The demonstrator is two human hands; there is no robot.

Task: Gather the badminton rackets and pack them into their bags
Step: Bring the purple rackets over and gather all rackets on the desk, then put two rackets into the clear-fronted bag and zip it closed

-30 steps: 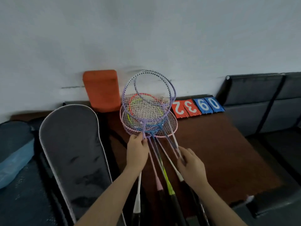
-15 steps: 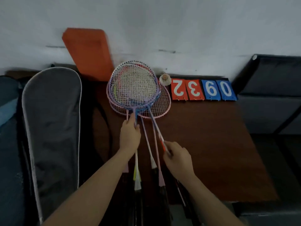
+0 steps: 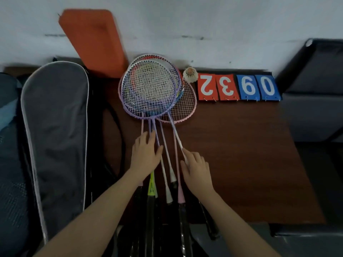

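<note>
While the stack of badminton rackets (image 3: 154,89) lies flat on the brown table (image 3: 241,154), heads overlapping near the wall and shafts fanning back toward the near edge, both hands are laid over those shafts. The left hand (image 3: 145,154) is spread out, fingers straight and relaxed, resting across the leftmost shafts rather than curled round them. The right hand (image 3: 196,170) is placed on the outermost white shaft, fingers only lightly bent; whether that shaft is actually pinched cannot be told from this angle. The arrangement reads as a squaring-up: heads are nested one on another, and the splayed shafts seem to be pressed together from either side so the bundle can be lifted as one. A pink-framed racket (image 3: 183,110) is seen sticking out to the right beneath the purple frames, so the stack is not yet tidy. The grey racket bag (image 3: 55,127) is laid open just to the left of the rackets, mouth toward the near edge, likely positioned for a short slide across. Nothing is packed yet. A shuttlecock (image 3: 190,74) is propped at the wall beside the heads, flip score cards (image 3: 239,87) are lined up to its right, and an orange pad (image 3: 92,41) is leaned against the wall behind.
</note>
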